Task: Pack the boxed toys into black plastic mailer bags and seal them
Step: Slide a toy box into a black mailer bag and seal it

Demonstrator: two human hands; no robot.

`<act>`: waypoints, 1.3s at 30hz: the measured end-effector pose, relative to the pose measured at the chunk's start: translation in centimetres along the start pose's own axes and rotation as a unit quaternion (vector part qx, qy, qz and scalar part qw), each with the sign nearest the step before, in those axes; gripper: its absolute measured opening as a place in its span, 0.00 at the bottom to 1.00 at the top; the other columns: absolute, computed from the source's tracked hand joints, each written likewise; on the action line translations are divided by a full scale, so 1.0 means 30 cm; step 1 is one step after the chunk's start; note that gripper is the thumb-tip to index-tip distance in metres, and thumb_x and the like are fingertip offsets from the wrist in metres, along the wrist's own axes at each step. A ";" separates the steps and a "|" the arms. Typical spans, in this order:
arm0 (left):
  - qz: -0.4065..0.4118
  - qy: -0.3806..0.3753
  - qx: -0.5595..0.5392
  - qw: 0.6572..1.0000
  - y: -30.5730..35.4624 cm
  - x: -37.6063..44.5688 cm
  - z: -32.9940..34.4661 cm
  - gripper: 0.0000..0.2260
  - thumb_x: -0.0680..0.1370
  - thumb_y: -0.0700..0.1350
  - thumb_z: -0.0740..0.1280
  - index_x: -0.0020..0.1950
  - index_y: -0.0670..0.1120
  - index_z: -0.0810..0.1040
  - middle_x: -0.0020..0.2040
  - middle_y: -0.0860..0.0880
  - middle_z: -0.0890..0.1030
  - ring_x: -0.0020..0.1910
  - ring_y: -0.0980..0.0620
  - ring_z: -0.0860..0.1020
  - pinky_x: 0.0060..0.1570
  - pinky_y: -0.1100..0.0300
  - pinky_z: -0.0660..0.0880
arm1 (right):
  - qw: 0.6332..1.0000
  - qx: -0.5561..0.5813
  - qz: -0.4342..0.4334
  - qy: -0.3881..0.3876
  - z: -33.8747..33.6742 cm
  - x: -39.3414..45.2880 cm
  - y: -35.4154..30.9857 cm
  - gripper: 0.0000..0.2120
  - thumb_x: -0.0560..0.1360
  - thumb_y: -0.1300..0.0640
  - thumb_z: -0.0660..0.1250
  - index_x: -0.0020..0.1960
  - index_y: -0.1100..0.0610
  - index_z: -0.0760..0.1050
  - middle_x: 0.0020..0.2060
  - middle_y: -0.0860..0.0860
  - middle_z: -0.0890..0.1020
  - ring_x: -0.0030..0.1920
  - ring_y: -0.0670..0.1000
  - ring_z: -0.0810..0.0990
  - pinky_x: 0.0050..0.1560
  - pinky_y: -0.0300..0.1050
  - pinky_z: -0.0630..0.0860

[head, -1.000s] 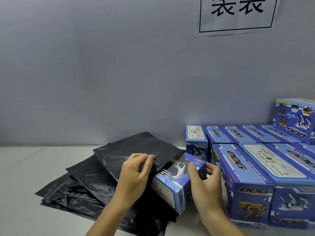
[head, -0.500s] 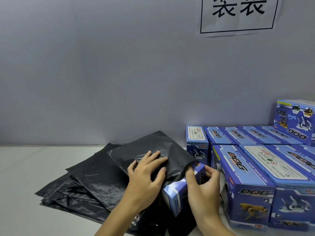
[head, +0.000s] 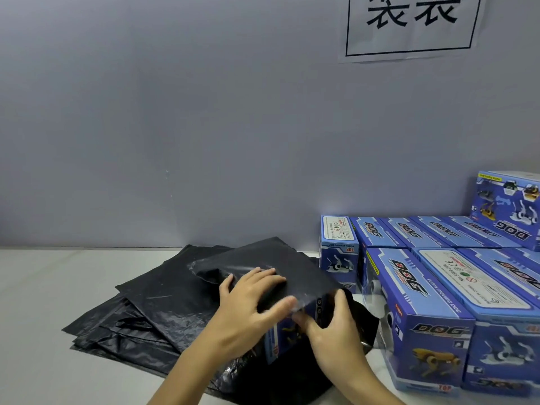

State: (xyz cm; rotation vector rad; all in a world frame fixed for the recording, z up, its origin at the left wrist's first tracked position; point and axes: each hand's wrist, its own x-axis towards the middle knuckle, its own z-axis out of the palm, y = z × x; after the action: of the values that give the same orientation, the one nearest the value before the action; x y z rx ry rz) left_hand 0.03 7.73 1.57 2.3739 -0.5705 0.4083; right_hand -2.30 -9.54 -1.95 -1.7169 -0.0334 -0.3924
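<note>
A black mailer bag (head: 271, 258) covers most of a blue toy box (head: 279, 339); only the box's near end shows below the bag's mouth. My left hand (head: 251, 302) lies flat on top of the bag over the box, fingers spread. At the bag's mouth my right hand (head: 336, 325) grips the box's right end, thumb and fingers curled around it. Box and bag sit on a pile of flat black mailer bags (head: 157, 305).
Several blue "DOG" toy boxes (head: 415, 290) stand packed together at the right, one more box (head: 511, 206) stacked at the far right. A grey wall rises close behind with a paper sign (head: 409, 24). Bare white table (head: 38, 302) lies to the left.
The bag has slid further over the box, which now shows only its near end. My left hand went from pinching the bag's edge to lying flat on top.
</note>
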 end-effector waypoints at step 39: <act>-0.067 0.196 0.145 0.967 -0.061 -0.001 0.008 0.31 0.69 0.28 0.66 0.71 0.47 0.72 0.68 0.50 0.71 0.67 0.48 0.70 0.52 0.54 0.77 | 0.903 -0.313 -0.295 0.001 -0.062 0.006 -0.049 0.05 0.72 0.63 0.70 0.43 0.53 0.79 0.33 0.43 0.79 0.32 0.45 0.77 0.32 0.41 0.77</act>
State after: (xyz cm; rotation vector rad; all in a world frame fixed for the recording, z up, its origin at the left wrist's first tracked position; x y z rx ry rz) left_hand 0.95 8.84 0.44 2.4874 -0.1731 0.9269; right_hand -2.94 -11.09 -0.25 -2.3311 -0.4830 -0.9288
